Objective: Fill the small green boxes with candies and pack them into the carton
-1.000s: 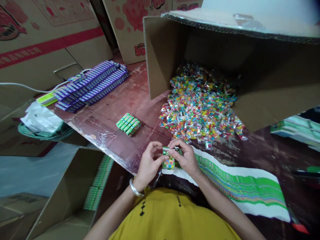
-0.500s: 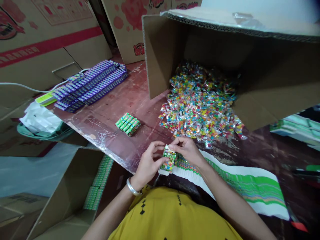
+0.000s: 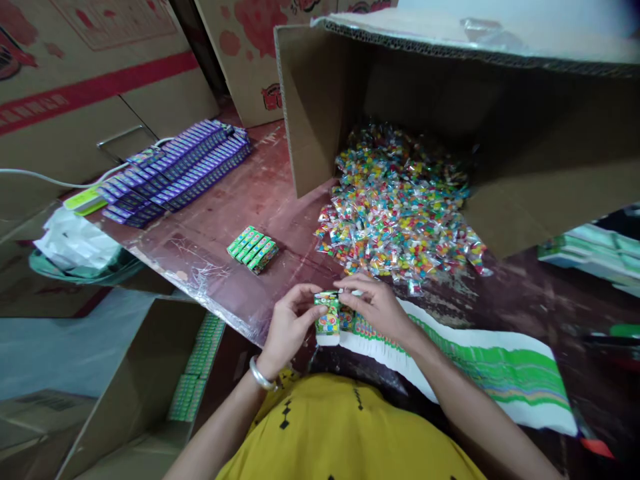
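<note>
Head view: a small green carton (image 3: 327, 320) is held upright just above the near edge of the table (image 3: 215, 220), in front of the person's chest. It is pinched at its left side by the fingers and thumb of the left hand (image 3: 287, 325), which are closed on it. Its top end is gripped by the fingertips of the right hand (image 3: 381, 308), likewise closed on the carton. A silver bangle (image 3: 261, 377) is worn on the left wrist.

Just beside the carton, under the right hand and forearm, a long fanned row of flat green cartons (image 3: 480, 370) is laid along the table edge. Beyond the hands, a heap of colourful candy packets (image 3: 400, 213) is spread on the table and into the mouth of a large cardboard box (image 3: 320, 107) lying on its side. To the left of the heap, a short row of filled green boxes (image 3: 253, 248) is set, well apart from the hands. Farther left, purple boxes (image 3: 175, 167) are stacked in rows. Below the table edge, an open carton (image 3: 150, 400) with green boxes lined along its wall can be seen.
</note>
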`<state>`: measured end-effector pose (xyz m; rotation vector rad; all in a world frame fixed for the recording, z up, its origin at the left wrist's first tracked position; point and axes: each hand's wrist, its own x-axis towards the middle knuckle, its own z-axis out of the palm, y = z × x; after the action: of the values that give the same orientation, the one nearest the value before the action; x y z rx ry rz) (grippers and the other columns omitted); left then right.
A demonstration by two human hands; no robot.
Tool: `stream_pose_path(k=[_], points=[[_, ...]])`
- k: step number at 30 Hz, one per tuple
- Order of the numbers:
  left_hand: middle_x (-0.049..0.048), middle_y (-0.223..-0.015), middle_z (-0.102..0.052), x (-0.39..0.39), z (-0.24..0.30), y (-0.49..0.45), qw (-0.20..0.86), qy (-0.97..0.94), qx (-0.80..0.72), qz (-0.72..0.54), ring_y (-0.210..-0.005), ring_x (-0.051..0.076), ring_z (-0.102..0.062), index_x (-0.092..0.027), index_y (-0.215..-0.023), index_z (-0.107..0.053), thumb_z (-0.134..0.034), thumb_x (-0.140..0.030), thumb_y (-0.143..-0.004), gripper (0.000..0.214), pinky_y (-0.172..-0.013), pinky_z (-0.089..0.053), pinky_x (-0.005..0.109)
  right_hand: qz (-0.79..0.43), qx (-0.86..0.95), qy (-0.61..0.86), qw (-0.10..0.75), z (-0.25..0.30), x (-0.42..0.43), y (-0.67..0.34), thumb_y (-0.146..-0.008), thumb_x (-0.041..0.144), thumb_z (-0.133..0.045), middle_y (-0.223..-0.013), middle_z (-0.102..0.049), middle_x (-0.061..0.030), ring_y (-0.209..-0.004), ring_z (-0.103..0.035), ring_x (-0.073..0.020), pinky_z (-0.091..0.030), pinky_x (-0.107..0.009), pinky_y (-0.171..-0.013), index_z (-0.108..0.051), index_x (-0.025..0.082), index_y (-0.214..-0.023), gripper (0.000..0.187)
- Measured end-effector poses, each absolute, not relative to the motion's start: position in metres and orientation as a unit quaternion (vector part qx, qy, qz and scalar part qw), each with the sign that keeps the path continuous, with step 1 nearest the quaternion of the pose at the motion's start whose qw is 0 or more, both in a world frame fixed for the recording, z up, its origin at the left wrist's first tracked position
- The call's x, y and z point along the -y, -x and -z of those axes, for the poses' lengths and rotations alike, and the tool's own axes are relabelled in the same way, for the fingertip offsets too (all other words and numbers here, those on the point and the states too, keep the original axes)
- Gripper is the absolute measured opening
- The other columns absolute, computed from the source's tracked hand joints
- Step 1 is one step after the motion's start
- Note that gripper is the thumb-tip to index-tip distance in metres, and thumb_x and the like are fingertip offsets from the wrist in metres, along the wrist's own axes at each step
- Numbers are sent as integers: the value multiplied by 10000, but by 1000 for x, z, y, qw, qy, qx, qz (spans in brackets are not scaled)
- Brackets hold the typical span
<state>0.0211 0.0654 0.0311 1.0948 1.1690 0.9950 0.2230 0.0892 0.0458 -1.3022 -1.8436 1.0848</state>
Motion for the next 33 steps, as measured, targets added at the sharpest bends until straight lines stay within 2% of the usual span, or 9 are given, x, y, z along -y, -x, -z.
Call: stream_pose_path(k=[5,9,12,16,21,23,26,28,33], points=[[-19,-785,-611,-78,-26,-5,539,-422,-561,-465,-654,84,-582,-166,-912,-556,-767,-286,-705,320,-583,-472,167,-147,769,611,116,-30,-114,-232,-906,297,-554,-1036,-648,-81,-897,-632,-232,-469,-326,-744,-627,203,-1058,193],[-19,-858,-571,-81,-25,3,545,-362,-556,-513,-577,80,-573,-193,-1025,-507,-745,-321,-716,410,-465,-490,184,-83,805,587,-12,-27,-124,-223,-913,306,-527,-1192,-582,-108,-889,-637,-250,-448,-331,-704,-563,227,-1192,293],[-5,-953,-557,-80,-30,7,575,-340,-548,-503,-620,103,-629,-217,-1138,-485,-719,-306,-740,469,-560,-579,278,-87,830,549,-52,-29,-132,-218,-934,187,-428,-1148,-580,-82,-837,-635,-213,-413,-303,-679,-568,282,-1195,311],[38,-1101,-565,-79,-31,11,618,-345,-533,-464,-733,137,-674,-216,-1193,-500,-673,-280,-782,450,-716,-590,339,-89,849,517,-67,-34,-146,-220,-935,166,-381,-1072,-586,-90,-747,-604,-196,-368,-293,-631,-622,253,-1094,302],[38,-997,-620,-78,-21,12,613,-417,-524,-419,-832,137,-629,-161,-1047,-569,-641,-253,-810,263,-764,-540,277,-117,857,501,38,-36,-161,-229,-887,221,-537,-979,-595,-53,-748,-563,-169,-363,-269,-635,-659,225,-909,124],[39,-983,-636,-77,-18,10,595,-450,-528,-406,-847,141,-620,-162,-1021,-562,-643,-250,-812,241,-762,-525,268,-158,816,533,160,-37,-162,-231,-866,261,-596,-931,-596,-36,-745,-555,-155,-380,-261,-648,-653,212,-835,82],[50,-1033,-652,-75,-19,3,580,-490,-520,-391,-917,166,-630,-181,-1078,-534,-633,-238,-822,281,-832,-509,304,-252,692,559,383,-42,-156,-226,-850,320,-626,-781,-574,-5,-683,-530,-138,-404,-259,-645,-611,188,-730,178],[56,-1062,-655,-72,-22,-5,568,-512,-516,-386,-950,175,-634,-191,-1105,-522,-613,-229,-835,287,-864,-497,320,-334,608,544,472,-47,-148,-217,-844,359,-631,-682,-545,17,-627,-501,-129,-401,-254,-611,-596,185,-706,224],[49,-1014,-660,-67,-29,-26,548,-535,-517,-382,-935,176,-637,-197,-1033,-521,-586,-228,-855,193,-841,-499,307,-424,518,518,533,-56,-129,-189,-823,382,-654,-637,-534,31,-593,-461,-114,-382,-247,-585,-598,181,-696,244]])
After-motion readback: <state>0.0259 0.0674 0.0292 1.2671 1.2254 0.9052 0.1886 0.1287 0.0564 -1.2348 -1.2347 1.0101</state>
